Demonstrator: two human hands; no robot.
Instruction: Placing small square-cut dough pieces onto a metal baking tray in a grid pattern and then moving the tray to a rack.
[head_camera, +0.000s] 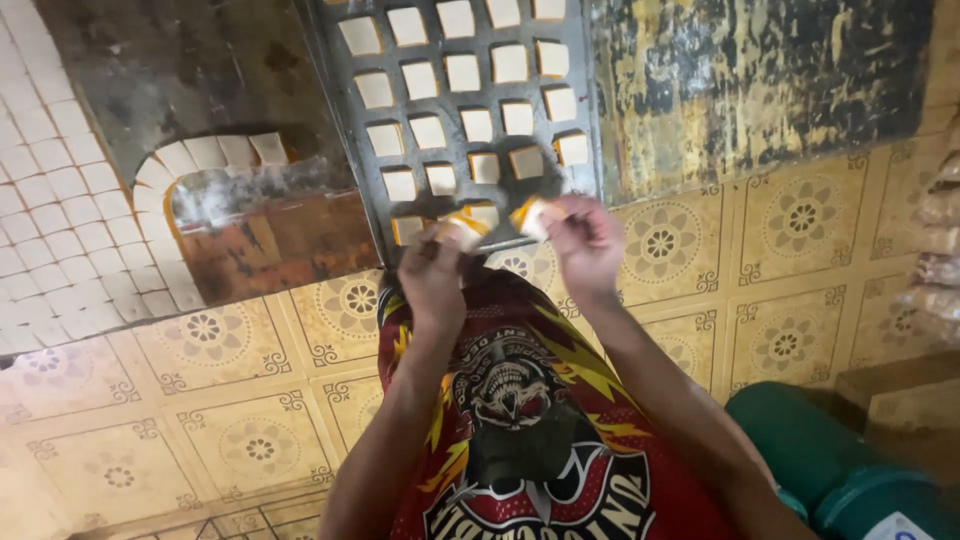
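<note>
Metal tray (352, 130), dark and flat, pale square dough pieces (462, 72) in rows, our left hand (432, 275) pinched on one soft piece (462, 228), right hand (585, 240) on another piece (530, 215) at its near edge, patterned tile floor (790, 240) around.

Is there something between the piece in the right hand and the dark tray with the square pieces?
Nothing visible is between them. The right hand holds a small pale piece just at the near edge of the dark tray; the left hand holds another piece beside it.
</note>
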